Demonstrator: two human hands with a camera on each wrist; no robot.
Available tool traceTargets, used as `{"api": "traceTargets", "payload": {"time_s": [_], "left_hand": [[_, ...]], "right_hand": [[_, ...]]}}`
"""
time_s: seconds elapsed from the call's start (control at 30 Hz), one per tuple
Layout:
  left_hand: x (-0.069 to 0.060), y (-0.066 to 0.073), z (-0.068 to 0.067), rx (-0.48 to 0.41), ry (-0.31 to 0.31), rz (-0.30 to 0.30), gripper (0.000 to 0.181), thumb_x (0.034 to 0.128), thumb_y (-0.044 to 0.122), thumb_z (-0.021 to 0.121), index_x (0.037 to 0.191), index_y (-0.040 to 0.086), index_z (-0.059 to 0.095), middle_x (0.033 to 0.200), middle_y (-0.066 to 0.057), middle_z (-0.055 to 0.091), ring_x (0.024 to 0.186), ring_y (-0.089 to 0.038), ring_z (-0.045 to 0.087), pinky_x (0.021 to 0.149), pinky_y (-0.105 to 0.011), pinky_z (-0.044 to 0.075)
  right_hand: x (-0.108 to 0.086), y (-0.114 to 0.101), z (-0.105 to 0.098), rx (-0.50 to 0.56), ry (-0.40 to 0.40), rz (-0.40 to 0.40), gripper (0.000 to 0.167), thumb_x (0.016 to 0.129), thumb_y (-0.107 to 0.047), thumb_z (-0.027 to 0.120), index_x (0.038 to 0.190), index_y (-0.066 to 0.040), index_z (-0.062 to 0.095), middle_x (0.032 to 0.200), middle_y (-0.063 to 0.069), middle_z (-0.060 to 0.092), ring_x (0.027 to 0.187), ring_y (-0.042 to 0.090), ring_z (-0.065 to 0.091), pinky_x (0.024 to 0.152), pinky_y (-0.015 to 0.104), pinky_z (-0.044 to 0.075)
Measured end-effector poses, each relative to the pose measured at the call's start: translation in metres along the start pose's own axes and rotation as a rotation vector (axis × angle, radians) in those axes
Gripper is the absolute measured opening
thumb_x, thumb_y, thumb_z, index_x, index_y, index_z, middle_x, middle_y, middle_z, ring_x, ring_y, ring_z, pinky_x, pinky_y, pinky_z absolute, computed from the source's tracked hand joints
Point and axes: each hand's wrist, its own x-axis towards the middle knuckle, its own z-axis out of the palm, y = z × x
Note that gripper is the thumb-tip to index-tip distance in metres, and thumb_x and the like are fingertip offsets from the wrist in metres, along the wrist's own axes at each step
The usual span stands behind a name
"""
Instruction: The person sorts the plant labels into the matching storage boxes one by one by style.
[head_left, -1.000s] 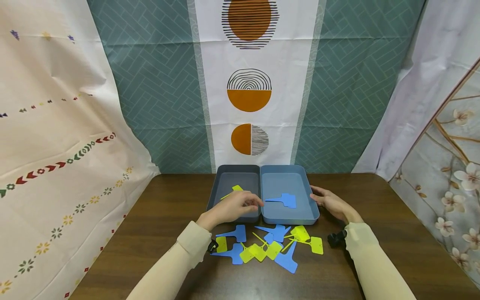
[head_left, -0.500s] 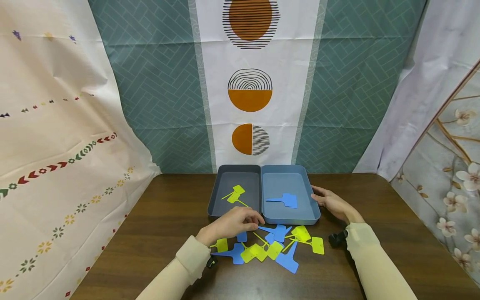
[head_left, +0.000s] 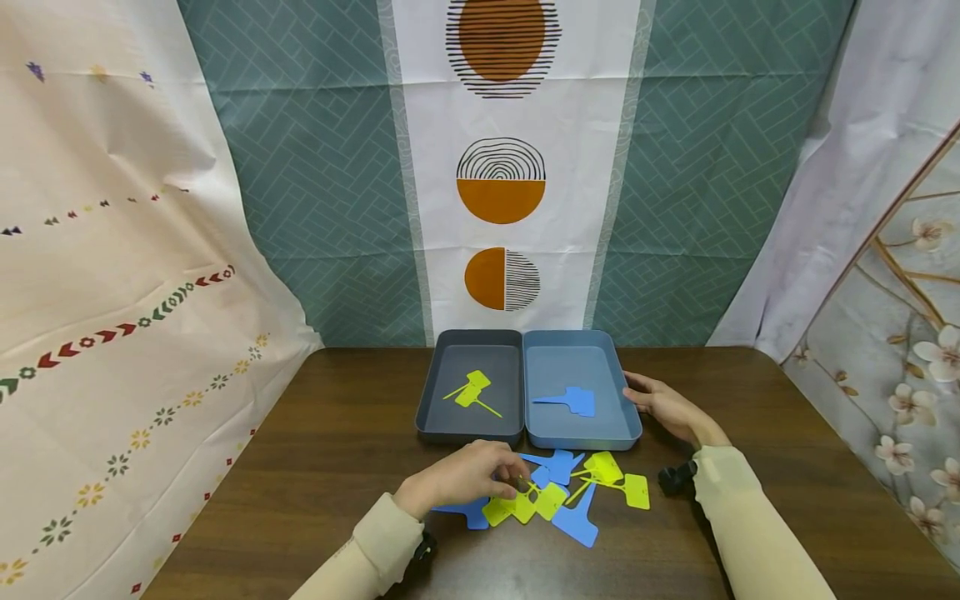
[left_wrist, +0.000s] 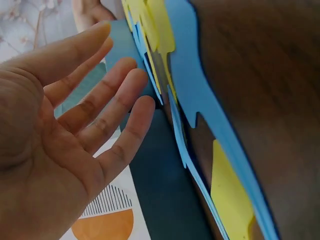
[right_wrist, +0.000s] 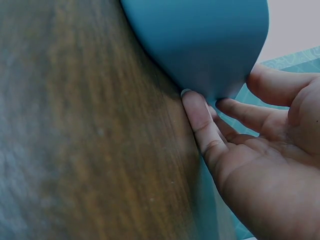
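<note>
My left hand (head_left: 467, 477) hovers over a pile of flat T-shaped plant labels, its fingers loosely bent with nothing between them. In the left wrist view, the palm and spread fingers show beside yellow labels (left_wrist: 232, 195) and blue labels (left_wrist: 187, 55). Under the fingertips lie several yellow labels (head_left: 551, 502); a blue label (head_left: 576, 525) is nearby. My right hand (head_left: 667, 410) touches the outer right wall of the blue tray (head_left: 573, 354), its fingertips against the side (right_wrist: 205, 50) in the right wrist view. That tray holds blue labels (head_left: 579, 401).
A dark grey tray (head_left: 472, 354) stands against the blue tray's left side, with yellow labels (head_left: 471, 392) in it. Both trays sit at the back of the brown wooden table (head_left: 337, 417). Patterned cloth (head_left: 352, 208) hangs behind and at both sides.
My left hand has moved from above the grey tray toward me and down to the label pile. Yellow labels in the grey tray have come into full sight. The right hand stays put.
</note>
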Motion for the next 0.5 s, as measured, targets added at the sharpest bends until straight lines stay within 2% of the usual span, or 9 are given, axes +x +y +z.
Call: {"api": "traceTargets", "payload": {"time_s": [0.17, 0.5], "left_hand": [[0.000, -0.001, 0.006, 0.049, -0.017, 0.021, 0.026, 0.0907, 0.015, 0.082, 0.116, 0.018, 0.078, 0.108, 0.010, 0.067, 0.096, -0.005, 0.061, 0.087, -0.018, 0.051], [0.002, -0.001, 0.012, 0.124, -0.031, 0.048, 0.033, 0.0835, 0.016, 0.089, 0.114, 0.020, 0.077, 0.110, 0.010, 0.065, 0.093, -0.003, 0.058, 0.083, -0.016, 0.049]], "right_hand": [[0.000, 0.001, 0.000, -0.002, 0.004, 0.001, 0.067, 0.114, -0.022, 0.043, 0.165, 0.001, 0.007, 0.170, 0.028, 0.007, 0.153, 0.049, 0.020, 0.123, 0.063, 0.017], [-0.001, 0.000, 0.000, -0.004, -0.001, 0.001, 0.069, 0.113, -0.023, 0.045, 0.166, 0.000, 0.007, 0.171, 0.028, 0.005, 0.154, 0.049, 0.017, 0.123, 0.064, 0.015]]}}
